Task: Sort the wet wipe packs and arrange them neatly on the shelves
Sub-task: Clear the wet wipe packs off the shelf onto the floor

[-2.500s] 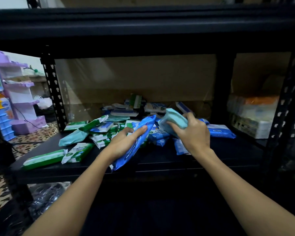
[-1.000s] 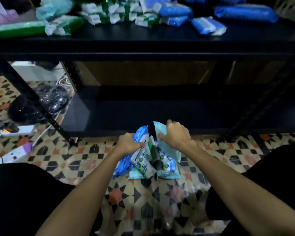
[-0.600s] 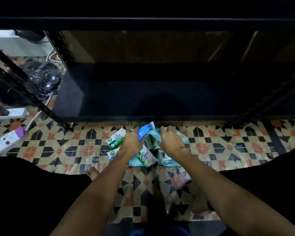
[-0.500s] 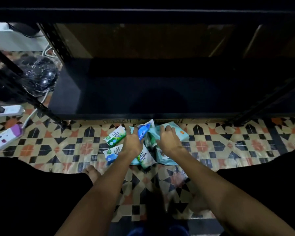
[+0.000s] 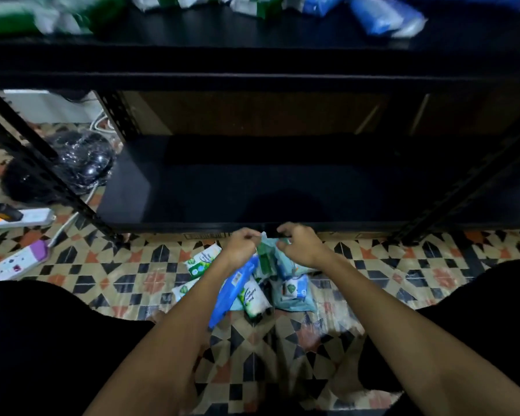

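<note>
Head view, looking down: your left hand [image 5: 243, 245] is curled, fingers pinching the top edge of a pack at the top of the heap, w/ a long blue pack [image 5: 233, 291] hanging down beside your wrist; can't tell if that hand holds the blue one too. Your right hand [image 5: 301, 246] is curled too, fingertips nipping the light teal pack [image 5: 282, 265] just beside the left hand's pinch, so both hands are closed on packaging, near each other, above the pile. The pile of wet wipe packs [image 5: 252, 292] lies on the patterned tile floor [image 5: 126, 274], right in front of the bottom shelf [image 5: 252, 187], between your knees; white-and-green packs [image 5: 201, 261] stick out on the left side of it, a white pack w/ a green logo [image 5: 294, 288] on the right. Bottom shelf is dark, its front lip just beyond your knuckles. Up top, the upper shelf [image 5: 252, 58] carries more packs, blurred: green ones [image 5: 42, 16] at left, blue ones [image 5: 385, 16] at right. Left of the rack's leg: a black plastic-wrapped bundle [image 5: 81, 163], a white power strip [image 5: 21, 217] and another strip w/ a purple end [image 5: 15, 261], cables running between them.
</note>
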